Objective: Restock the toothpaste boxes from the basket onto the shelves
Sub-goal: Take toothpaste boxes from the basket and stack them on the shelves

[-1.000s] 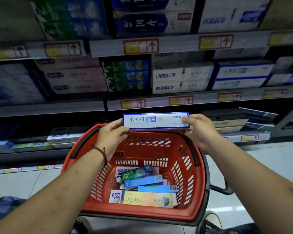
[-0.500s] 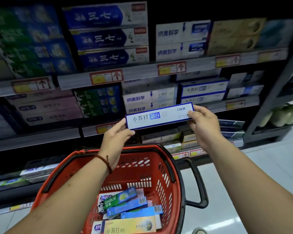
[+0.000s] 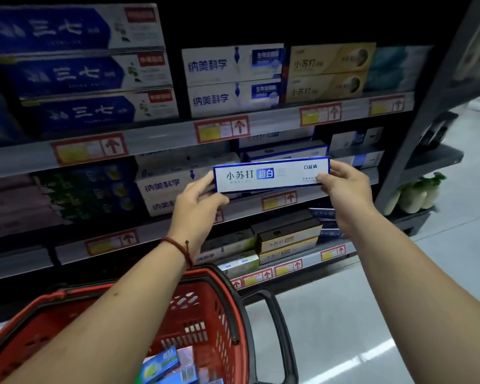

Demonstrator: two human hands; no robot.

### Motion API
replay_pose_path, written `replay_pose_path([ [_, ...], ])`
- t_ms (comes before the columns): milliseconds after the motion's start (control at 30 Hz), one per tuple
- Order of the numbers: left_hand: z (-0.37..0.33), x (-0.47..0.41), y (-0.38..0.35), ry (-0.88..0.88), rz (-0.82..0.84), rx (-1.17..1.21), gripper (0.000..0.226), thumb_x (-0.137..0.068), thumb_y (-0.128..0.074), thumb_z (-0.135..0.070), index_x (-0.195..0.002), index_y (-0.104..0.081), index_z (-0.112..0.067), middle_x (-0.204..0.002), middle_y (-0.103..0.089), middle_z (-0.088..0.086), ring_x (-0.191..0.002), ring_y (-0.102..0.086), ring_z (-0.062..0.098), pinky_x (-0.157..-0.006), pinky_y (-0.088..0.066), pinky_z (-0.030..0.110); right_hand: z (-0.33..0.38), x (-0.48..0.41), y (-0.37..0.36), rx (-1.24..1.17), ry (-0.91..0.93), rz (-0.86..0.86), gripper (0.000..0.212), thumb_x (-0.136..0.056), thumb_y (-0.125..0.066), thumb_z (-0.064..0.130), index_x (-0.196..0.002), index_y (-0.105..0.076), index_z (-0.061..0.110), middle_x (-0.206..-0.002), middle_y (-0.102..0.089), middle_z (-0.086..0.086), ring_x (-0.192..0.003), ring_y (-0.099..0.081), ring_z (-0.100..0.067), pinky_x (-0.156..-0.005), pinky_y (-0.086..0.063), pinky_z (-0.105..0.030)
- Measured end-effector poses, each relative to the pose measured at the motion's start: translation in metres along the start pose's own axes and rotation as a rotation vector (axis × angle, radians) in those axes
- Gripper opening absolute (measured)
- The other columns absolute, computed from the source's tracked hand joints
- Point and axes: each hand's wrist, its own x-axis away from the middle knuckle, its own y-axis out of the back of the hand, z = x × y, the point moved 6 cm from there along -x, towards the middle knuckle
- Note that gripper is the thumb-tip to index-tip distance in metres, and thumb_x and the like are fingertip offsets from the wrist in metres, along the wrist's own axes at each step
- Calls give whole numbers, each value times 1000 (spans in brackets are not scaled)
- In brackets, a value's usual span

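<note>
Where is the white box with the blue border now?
The box is centre-right in the head view, held between left hand and right hand, before the middle shelf.

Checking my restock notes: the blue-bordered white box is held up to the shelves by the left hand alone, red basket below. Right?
No, both hands hold it. The head view shows the left hand gripping the left end of the blue-bordered white box and the right hand pinching its right end, up at the shelves, red basket below.
</note>
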Motion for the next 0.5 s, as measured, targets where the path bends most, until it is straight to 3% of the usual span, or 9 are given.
replay_pose_path([
  [100, -7, -20, -20, -24, -26, -50, 54, -90, -62, -3, -138, -60, -26, -129, -64, -10, -102, -60, -7, -86, -47, 12, -1, -27, 5, 25, 16, -5, 31, -95, -65, 7, -122, -70, 21, -109, -74, 6, -106, -68, -15, -96, -54, -35],
  [200, -11, -38, -34, -46, -73, -74, 52, -90, -60, -2, -137, -62, -25, -124, -69, -12, -107, -61, -2, -96, -50, 22, 0, -54, 8, 40, 26, -13, 30, -92, -68, 6, -119, -70, 20, -107, -74, 7, -104, -69, -15, -91, -56, -34],
  [333, -14, -55, -50, -85, -94, -93, 48, -93, -58, 0, -135, -63, -21, -117, -68, -13, -99, -59, -10, -84, -50, 6, 8, -85, 9, 32, 29, -8, 23, -94, -66, 5, -112, -67, 19, -96, -70, 9, -87, -67, -8, -59, -50, -14],
  [400, -13, -61, -58, -115, -85, -105, 50, -93, -59, 1, -139, -59, -19, -117, -67, -15, -96, -58, -12, -78, -49, 2, 11, -99, 10, 25, 20, 4, 25, -93, -63, -1, -110, -68, 18, -93, -70, 8, -79, -66, -6, -51, -47, -12],
  [500, -10, -70, -69, -102, -81, -98, 53, -94, -59, 2, -144, -52, -15, -113, -63, -18, -88, -56, -15, -67, -44, -2, 10, -119, 8, 106, 11, 51, 41, -86, -58, -10, -112, -71, 18, -96, -73, 4, -88, -68, -13, -62, -51, -20],
])
